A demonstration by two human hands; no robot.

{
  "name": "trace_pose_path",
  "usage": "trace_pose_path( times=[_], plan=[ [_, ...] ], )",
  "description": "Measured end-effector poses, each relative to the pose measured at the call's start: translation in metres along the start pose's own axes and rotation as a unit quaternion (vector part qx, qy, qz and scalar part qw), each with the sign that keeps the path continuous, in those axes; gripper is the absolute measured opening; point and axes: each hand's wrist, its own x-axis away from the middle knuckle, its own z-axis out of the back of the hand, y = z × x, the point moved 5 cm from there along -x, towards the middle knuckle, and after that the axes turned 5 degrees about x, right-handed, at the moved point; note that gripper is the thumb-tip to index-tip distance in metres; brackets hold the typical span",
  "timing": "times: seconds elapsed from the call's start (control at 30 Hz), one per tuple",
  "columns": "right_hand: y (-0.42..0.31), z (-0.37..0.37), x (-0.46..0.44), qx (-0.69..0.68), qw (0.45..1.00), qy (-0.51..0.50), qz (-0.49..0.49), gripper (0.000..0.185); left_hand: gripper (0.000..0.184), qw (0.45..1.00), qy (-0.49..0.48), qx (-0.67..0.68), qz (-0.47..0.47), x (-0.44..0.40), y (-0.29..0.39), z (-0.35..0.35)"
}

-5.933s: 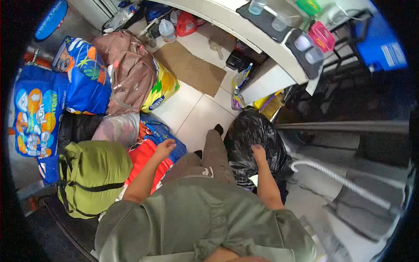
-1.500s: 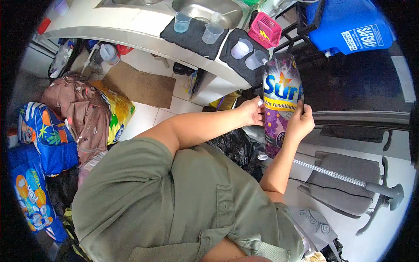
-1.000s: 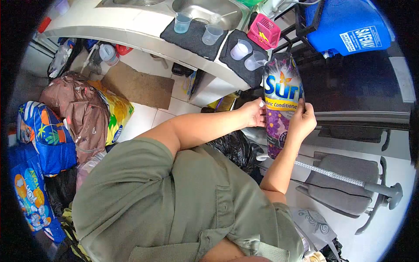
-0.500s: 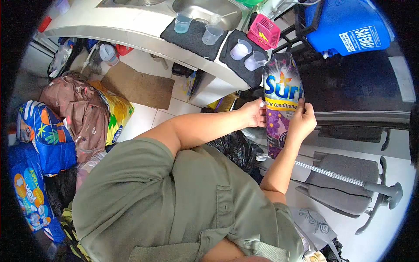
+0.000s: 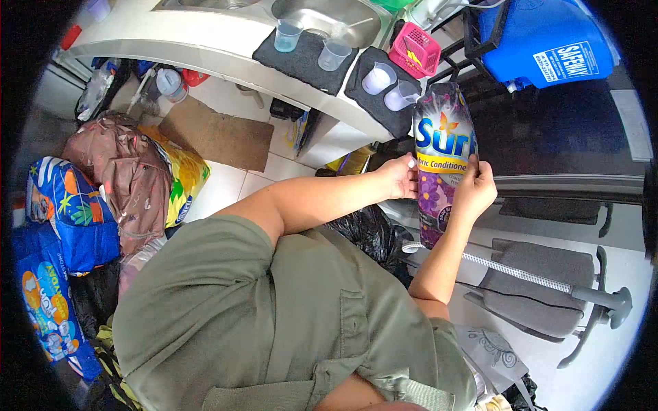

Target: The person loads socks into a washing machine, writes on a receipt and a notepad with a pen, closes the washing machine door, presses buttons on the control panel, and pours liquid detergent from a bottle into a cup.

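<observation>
A tall fabric conditioner pouch (image 5: 433,147), purple and white with a yellow band, stands upright in front of me. My right hand (image 5: 478,188) is closed on its right edge, the thumb lying over the front. At the opposite edge, my left hand (image 5: 399,178) has its fingers curled against the pouch; the fingertips are partly hidden, and a small white spot shows near them. Just beyond the pouch on dark cloths sit a measuring cup of bluish liquid (image 5: 288,35), a clear cup (image 5: 334,55), a cup of whitish liquid (image 5: 378,79) and a pale lilac cup (image 5: 401,96).
A pink basket (image 5: 415,51) stands by the counter edge, near a blue water container (image 5: 548,41) on a black rack. The sink (image 5: 363,17) is behind the cups. Filled bags (image 5: 116,178) crowd the left, cardboard (image 5: 216,133) covers some floor, and a grey padded stand (image 5: 538,288) is at right.
Almost nothing differs. Both hands keep their places on the pouch, which has shifted only very slightly.
</observation>
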Motion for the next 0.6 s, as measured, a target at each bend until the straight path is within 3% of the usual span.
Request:
trace_pose_path(
  times=[0.6],
  plan=[
    [0.003, -0.005, 0.006, -0.032, 0.999, 0.012, -0.004, 0.026, 0.044, 1.0, 0.009, -0.024, -0.012, -0.008, 0.005, 0.008]
  ],
)
